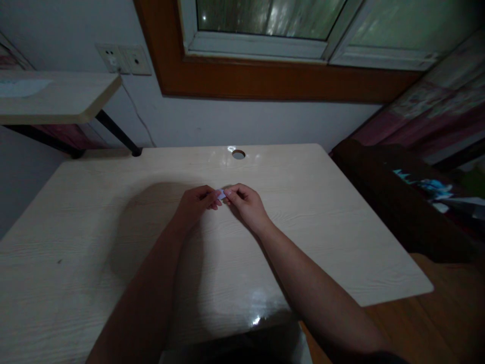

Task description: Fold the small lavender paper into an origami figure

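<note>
Left hand (194, 202) and right hand (247, 203), fingers curled, pinch a small pale piece (221, 194) between them, over the desk (326, 222). Fingers cover its ends; outline and material are indistinct.

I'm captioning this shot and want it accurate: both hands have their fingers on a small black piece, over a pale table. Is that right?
Not quite: the head view shows that the small piece is whitish, not black. The left hand and right hand do both have fingers on it, over the pale table.
</note>
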A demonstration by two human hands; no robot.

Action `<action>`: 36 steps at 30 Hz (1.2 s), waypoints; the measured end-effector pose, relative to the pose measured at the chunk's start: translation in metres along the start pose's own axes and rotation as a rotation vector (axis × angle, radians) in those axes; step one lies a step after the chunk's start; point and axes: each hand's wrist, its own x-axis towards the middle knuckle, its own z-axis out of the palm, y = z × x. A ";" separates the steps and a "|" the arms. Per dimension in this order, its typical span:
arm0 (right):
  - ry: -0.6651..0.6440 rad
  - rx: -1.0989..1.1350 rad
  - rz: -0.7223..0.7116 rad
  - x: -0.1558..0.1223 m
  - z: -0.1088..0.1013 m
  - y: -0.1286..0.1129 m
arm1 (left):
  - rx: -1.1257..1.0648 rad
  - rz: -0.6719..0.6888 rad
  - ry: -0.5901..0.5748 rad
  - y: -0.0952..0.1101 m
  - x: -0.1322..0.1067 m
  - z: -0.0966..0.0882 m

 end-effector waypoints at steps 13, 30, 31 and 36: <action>0.099 0.132 0.016 0.001 0.000 -0.008 | -0.054 -0.014 0.104 0.009 -0.003 -0.001; 0.042 0.105 0.073 0.000 0.003 -0.005 | -0.045 -0.028 -0.039 -0.005 0.001 0.000; 0.045 0.096 0.071 -0.001 0.003 -0.005 | -0.050 -0.037 -0.035 -0.006 0.001 0.001; 0.065 0.073 0.072 -0.001 0.003 -0.006 | -0.066 -0.074 0.038 -0.005 0.002 0.001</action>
